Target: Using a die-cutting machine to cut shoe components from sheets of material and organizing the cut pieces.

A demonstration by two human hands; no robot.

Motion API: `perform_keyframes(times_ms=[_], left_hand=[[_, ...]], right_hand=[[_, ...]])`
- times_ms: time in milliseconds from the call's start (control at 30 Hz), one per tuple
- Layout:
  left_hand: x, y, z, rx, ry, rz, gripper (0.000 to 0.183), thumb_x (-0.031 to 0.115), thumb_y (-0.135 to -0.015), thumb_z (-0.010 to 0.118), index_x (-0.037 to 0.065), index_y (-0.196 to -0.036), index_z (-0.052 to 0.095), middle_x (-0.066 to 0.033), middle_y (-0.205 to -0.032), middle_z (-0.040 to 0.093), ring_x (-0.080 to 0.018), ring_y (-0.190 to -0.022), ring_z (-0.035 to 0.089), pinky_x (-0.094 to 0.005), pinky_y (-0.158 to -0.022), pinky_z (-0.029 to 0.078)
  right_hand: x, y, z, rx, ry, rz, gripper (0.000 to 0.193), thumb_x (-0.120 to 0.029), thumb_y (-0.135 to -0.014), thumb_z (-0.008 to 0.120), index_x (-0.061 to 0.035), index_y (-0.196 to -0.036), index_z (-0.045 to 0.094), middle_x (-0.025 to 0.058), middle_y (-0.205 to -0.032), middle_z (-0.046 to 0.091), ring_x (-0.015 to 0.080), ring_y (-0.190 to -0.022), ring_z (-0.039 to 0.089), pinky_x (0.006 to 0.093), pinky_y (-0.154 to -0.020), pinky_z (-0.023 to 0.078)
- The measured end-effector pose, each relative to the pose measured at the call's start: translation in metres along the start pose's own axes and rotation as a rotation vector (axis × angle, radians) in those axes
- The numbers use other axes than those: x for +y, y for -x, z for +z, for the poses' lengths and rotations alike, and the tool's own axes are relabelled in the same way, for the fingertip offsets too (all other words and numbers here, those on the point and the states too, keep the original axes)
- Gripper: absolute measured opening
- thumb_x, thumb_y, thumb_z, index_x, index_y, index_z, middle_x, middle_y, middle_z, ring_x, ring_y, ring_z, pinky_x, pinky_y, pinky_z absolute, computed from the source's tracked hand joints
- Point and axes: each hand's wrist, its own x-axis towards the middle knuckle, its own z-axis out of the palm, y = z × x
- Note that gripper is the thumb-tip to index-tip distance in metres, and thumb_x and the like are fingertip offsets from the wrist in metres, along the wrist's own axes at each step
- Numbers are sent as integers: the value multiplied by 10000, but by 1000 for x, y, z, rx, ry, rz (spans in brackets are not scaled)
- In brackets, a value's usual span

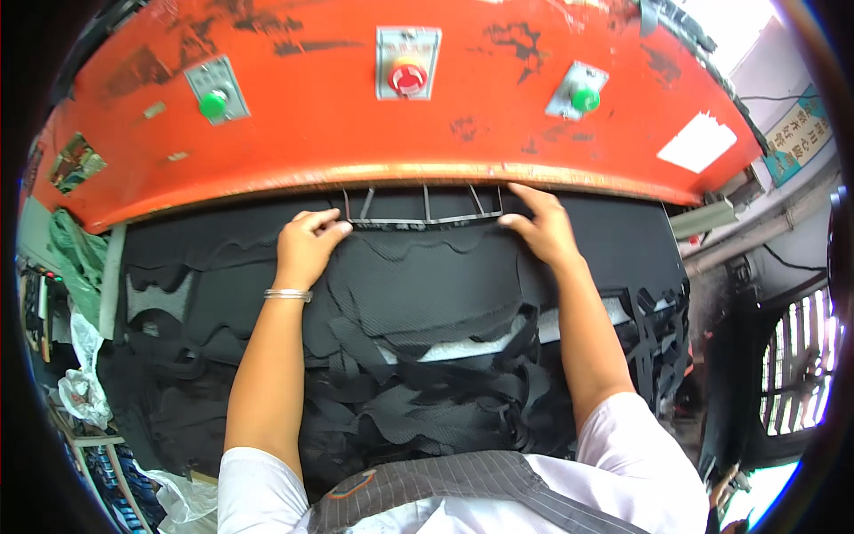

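A metal-strip cutting die (427, 219) with thin cross braces lies on black padded fabric (427, 271), its far side hidden under the press edge. My left hand (307, 247) is at the die's left corner, thumb and bent fingers closed against the strip. At the right corner, my right hand (544, 230) grips the die's end, the thumb on the near side and the fingers reaching to the far side. The fabric beneath shows wavy cut lines.
An orange press beam (311, 133) spans the far side, with a red stop button (407, 78) between two green buttons (213, 104). Black offcut strips (436, 400) pile up on the near side. Green plastic sheeting (78, 258) hangs at left.
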Motion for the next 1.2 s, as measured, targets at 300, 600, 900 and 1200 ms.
perform_keyframes(times_ms=[300, 600, 900, 1200], left_hand=[[97, -80, -129, 592, -371, 600, 249, 173, -942, 555, -4, -778, 615, -102, -725, 538, -223, -660, 520, -353, -623, 425], [158, 89, -110, -502, -33, 72, 230, 221, -836, 683, 42, -700, 633, -119, -688, 596, -259, -617, 571, -352, -577, 458], [149, 185, -86, -1111, -209, -207, 216, 257, -847, 616, 60, -862, 704, -158, -753, 659, -321, -700, 646, -364, -649, 499], [149, 206, -84, -1058, -307, -168, 208, 270, -829, 610, 97, -818, 726, -141, -744, 659, -335, -703, 642, -392, -673, 510]], right_hand=[[-57, -93, -100, 576, -354, 31, 154, -107, -865, 669, -14, -882, 546, 35, -703, 584, 97, -643, 523, 251, -629, 463], [-90, 52, -128, -303, -370, -22, 228, -250, -826, 713, -40, -824, 625, 123, -772, 606, 289, -717, 615, 377, -639, 487], [-142, 151, -91, -1139, -376, -29, 400, -400, -871, 615, -32, -715, 606, 147, -661, 605, 345, -652, 596, 419, -620, 453], [-147, 180, -89, -1165, -336, -4, 416, -409, -918, 547, -23, -809, 659, 196, -747, 634, 398, -744, 605, 436, -695, 476]])
